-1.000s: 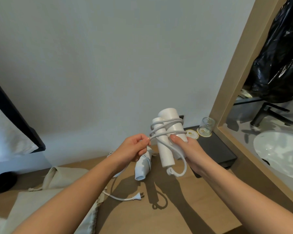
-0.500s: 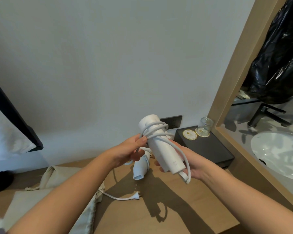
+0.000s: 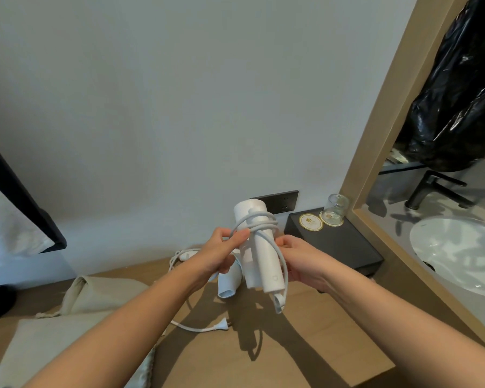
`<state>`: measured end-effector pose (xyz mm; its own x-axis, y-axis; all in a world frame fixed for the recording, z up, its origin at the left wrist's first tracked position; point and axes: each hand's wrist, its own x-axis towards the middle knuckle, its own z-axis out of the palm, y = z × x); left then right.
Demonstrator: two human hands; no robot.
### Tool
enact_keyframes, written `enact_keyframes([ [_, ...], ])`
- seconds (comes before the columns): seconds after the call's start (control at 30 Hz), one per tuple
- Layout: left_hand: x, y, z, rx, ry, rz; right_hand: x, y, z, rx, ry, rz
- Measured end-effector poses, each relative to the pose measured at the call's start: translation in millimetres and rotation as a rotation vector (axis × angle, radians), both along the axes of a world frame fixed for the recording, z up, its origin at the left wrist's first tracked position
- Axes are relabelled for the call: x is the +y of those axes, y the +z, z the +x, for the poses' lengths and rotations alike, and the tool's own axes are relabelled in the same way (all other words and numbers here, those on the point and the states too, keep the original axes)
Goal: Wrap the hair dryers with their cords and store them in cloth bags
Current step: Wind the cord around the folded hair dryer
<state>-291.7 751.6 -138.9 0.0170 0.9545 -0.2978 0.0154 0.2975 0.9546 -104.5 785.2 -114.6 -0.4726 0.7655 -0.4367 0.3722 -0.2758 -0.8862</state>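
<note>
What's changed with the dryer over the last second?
The held hair dryer tipped left, then swung back near upright, closer to the left hand, which keeps pinching the cord; the right hand keeps holding it. The second dryer, its plug and the cloth bags lie unmoved.

A: Landmark: black box [image 3: 345, 247] on the wooden tabletop [image 3: 263, 359]. On top?
B: Clear glass [image 3: 335, 210] at the far edge; round coaster [image 3: 310, 222] just beside it.
A: Behind?
B: Dark socket plate [image 3: 280, 201] on the wall.
A: To the right?
B: Wooden frame [image 3: 375, 135], white basin [image 3: 459, 247], black tap [image 3: 429, 189], black plastic bag [image 3: 459, 93] higher up.
</note>
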Motion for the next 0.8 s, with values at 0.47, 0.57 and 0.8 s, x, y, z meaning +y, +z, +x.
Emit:
enact_keyframes([
  [0.47, 0.7, -4.4, 5.2, 0.230, -0.051, -0.009, -9.9, 2.2, 2.5, -0.138, 0.115, 0.064],
  [0.57, 1.1, -3.9, -4.7, 0.250, -0.074, 0.039, -8.7, 0.9, 6.8, -0.102, 0.062, 0.087],
  [0.8, -4.7, 1.1, -18.3, 0.163, -0.117, 0.092, -11.0, 8.1, 18.7, 0.092, -0.091, -0.022],
])
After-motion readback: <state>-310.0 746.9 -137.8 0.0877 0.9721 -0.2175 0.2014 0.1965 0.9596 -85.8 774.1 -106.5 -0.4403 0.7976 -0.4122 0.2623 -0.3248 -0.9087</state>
